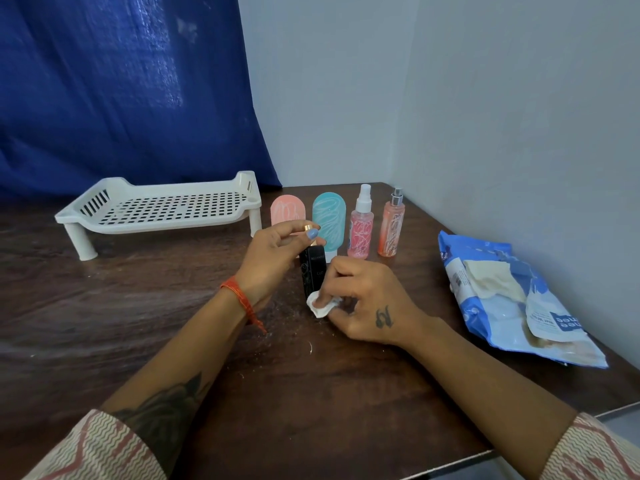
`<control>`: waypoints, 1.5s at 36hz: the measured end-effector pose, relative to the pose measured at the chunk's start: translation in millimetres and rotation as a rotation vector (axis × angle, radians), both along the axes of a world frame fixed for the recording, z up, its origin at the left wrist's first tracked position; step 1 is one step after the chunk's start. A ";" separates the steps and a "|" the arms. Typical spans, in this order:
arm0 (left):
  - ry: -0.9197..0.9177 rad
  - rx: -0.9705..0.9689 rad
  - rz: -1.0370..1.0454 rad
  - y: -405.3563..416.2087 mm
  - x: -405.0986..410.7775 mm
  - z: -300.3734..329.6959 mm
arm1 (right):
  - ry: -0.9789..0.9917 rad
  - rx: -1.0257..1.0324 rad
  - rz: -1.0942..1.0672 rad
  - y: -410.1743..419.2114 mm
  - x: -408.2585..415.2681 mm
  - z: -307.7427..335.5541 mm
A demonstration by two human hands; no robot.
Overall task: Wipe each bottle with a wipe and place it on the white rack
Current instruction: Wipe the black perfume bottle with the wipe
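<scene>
A black bottle [312, 271] with a gold cap stands upright at the table's middle. My left hand [273, 258] pinches its cap from above. My right hand [367, 303] holds a small white wipe [320, 304] against the bottle's lower part. Behind stand a pink tube [287, 209], a teal tube [329, 220], a pink spray bottle [361, 226] and an orange spray bottle [391, 225]. The white rack [162, 209] sits at the back left with nothing on it.
A blue pack of wipes [512, 299] lies open at the right, near the wall. The dark wooden table [104, 323] meets a blue curtain [121, 91] at the back and white walls at the right. Its front edge runs along the lower right.
</scene>
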State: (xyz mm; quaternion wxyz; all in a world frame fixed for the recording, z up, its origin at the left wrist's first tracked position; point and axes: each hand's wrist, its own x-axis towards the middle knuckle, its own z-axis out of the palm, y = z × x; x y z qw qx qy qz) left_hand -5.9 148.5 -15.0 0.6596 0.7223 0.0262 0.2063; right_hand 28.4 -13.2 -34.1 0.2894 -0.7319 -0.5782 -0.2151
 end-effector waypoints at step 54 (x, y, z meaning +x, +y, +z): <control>-0.004 0.106 -0.152 -0.6 -9.2 11.5 | 0.124 0.357 -0.155 1.3 13.8 3.6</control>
